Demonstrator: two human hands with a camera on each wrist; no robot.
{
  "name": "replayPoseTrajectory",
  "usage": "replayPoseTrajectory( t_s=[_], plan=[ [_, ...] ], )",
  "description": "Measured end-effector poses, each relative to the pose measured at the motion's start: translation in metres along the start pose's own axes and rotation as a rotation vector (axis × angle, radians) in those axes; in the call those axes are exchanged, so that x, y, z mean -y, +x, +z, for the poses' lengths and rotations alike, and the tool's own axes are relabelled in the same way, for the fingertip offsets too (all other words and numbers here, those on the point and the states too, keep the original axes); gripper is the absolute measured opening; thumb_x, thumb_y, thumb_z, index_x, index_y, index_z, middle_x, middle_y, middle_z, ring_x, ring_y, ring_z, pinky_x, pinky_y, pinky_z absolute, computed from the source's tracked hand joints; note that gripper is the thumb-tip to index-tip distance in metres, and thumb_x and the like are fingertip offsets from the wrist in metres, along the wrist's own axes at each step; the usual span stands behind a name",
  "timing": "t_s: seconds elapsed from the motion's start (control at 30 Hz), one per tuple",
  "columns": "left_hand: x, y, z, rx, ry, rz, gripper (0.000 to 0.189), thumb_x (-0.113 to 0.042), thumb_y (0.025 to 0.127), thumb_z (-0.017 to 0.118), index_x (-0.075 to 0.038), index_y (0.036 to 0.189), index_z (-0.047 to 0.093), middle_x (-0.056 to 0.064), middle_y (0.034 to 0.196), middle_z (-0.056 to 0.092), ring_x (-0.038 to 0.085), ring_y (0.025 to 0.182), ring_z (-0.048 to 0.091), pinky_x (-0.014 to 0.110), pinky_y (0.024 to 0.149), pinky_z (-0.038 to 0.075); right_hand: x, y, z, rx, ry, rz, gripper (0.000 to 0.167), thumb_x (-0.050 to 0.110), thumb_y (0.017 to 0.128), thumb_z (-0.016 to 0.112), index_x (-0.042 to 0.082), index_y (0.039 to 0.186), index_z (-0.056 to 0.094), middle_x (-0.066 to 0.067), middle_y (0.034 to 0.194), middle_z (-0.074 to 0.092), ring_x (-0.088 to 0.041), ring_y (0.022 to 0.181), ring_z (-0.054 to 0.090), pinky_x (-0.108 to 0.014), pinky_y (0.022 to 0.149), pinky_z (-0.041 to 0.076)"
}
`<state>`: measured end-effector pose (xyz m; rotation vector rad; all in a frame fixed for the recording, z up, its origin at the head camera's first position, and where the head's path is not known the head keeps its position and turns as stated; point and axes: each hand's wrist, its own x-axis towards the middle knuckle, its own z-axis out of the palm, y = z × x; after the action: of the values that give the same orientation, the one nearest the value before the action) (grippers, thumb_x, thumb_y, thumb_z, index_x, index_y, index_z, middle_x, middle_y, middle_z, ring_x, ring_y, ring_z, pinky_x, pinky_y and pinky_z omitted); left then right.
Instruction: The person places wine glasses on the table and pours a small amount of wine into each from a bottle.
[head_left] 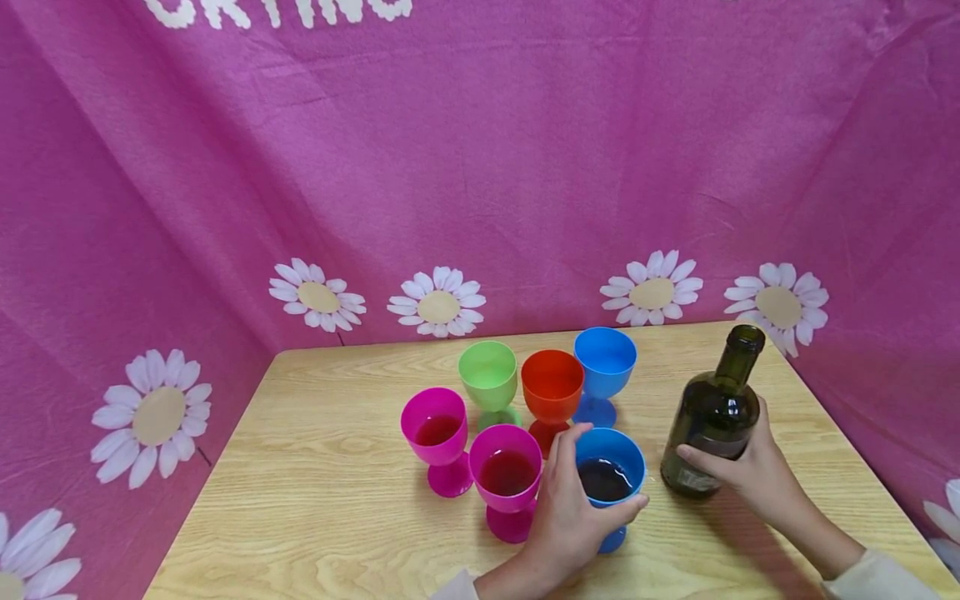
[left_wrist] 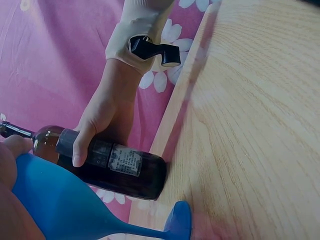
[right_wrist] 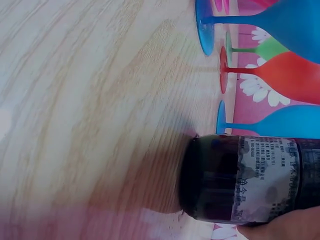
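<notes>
At the table's front, my left hand (head_left: pixel 562 508) holds a blue goblet (head_left: pixel 613 444) by its bowl, thumb on the near side and fingers on the far left. Dark liquid stands in this goblet, whose bowl and stem (left_wrist: pixel 65 200) fill the lower left of the left wrist view. To the right, my right hand (head_left: pixel 761 475) grips a dark green glass wine bottle (head_left: pixel 712 408) around its labelled body. The bottle leans slightly right, neck up and without a cork. In the right wrist view the bottle's base (right_wrist: pixel 192 175) is close to the tabletop.
Two pink goblets (head_left: pixel 435 450) (head_left: pixel 504 500) with red liquid stand left of my left hand. Behind are a green goblet (head_left: pixel 487 387), a red goblet (head_left: pixel 553 408) and another blue goblet (head_left: pixel 606 383). A pink flowered cloth (head_left: pixel 465 167) hangs around the wooden table (head_left: pixel 322 475).
</notes>
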<state>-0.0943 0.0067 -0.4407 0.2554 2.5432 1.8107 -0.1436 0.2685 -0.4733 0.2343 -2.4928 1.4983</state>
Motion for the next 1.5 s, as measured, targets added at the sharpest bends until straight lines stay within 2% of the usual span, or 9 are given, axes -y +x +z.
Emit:
replayPoseTrajectory(
  t_s=[0.2,0.3,0.47,0.83,1.03,1.2,1.5],
  plan=[
    [0.000,0.000,-0.001,0.009,0.005,0.004,0.085,-0.036,0.079,0.090,-0.034,0.147,0.038,-0.010,0.140,0.051,0.012,0.131,0.046,0.035,0.099,0.053,-0.005,-0.002,0.000,-0.026,0.034,-0.073,0.104,0.000,0.083,0.084,0.025,0.158,0.016,0.007,0.138,0.046,0.007,0.117,0.049,-0.004,0.092,0.036],
    [0.000,0.000,-0.001,0.014,0.011,0.016,0.086,-0.037,0.079,0.089,-0.032,0.148,0.038,-0.009,0.140,0.050,0.012,0.132,0.046,0.034,0.099,0.053,-0.007,-0.002,0.000,-0.045,0.044,-0.109,0.105,-0.005,0.080,0.084,0.024,0.157,0.019,0.014,0.135,0.048,0.006,0.116,0.052,-0.005,0.094,0.037],
    [0.000,0.001,-0.002,0.021,0.018,0.030,0.086,-0.037,0.080,0.089,-0.030,0.149,0.037,-0.008,0.143,0.047,0.013,0.134,0.044,0.037,0.099,0.054,-0.009,-0.002,0.000,-0.048,0.053,-0.117,0.105,-0.007,0.079,0.084,0.025,0.157,0.020,0.014,0.135,0.049,0.005,0.117,0.052,-0.006,0.094,0.038],
    [-0.007,0.001,-0.005,0.037,0.053,-0.001,0.095,-0.043,0.076,0.090,-0.033,0.153,0.034,-0.008,0.148,0.044,0.016,0.138,0.042,0.038,0.098,0.056,-0.011,-0.002,0.001,-0.041,0.073,-0.111,0.106,-0.007,0.081,0.083,0.026,0.158,0.018,0.014,0.136,0.049,0.005,0.118,0.052,-0.006,0.094,0.038],
    [-0.019,0.001,-0.009,0.041,0.061,0.045,0.097,-0.043,0.076,0.090,-0.033,0.154,0.033,-0.010,0.152,0.041,0.011,0.139,0.040,0.040,0.103,0.053,-0.012,-0.001,0.000,-0.026,0.088,-0.118,0.106,-0.008,0.081,0.082,0.026,0.159,0.017,0.013,0.137,0.050,0.004,0.119,0.053,-0.006,0.095,0.039],
    [-0.033,0.001,-0.015,0.063,0.109,0.080,0.100,-0.045,0.076,0.090,-0.035,0.156,0.031,-0.012,0.156,0.036,0.010,0.141,0.038,0.038,0.104,0.052,-0.013,-0.001,0.001,-0.017,0.093,-0.120,0.107,-0.008,0.082,0.081,0.026,0.159,0.016,0.013,0.139,0.049,0.005,0.120,0.053,-0.006,0.096,0.039],
    [-0.063,0.001,-0.033,0.106,0.147,0.105,0.099,-0.047,0.077,0.089,-0.032,0.156,0.031,-0.012,0.157,0.035,0.010,0.140,0.040,0.044,0.103,0.053,-0.013,-0.001,0.001,-0.007,0.116,-0.118,0.106,-0.010,0.082,0.080,0.026,0.159,0.016,0.012,0.137,0.052,0.003,0.118,0.055,-0.007,0.095,0.041]
  ],
)
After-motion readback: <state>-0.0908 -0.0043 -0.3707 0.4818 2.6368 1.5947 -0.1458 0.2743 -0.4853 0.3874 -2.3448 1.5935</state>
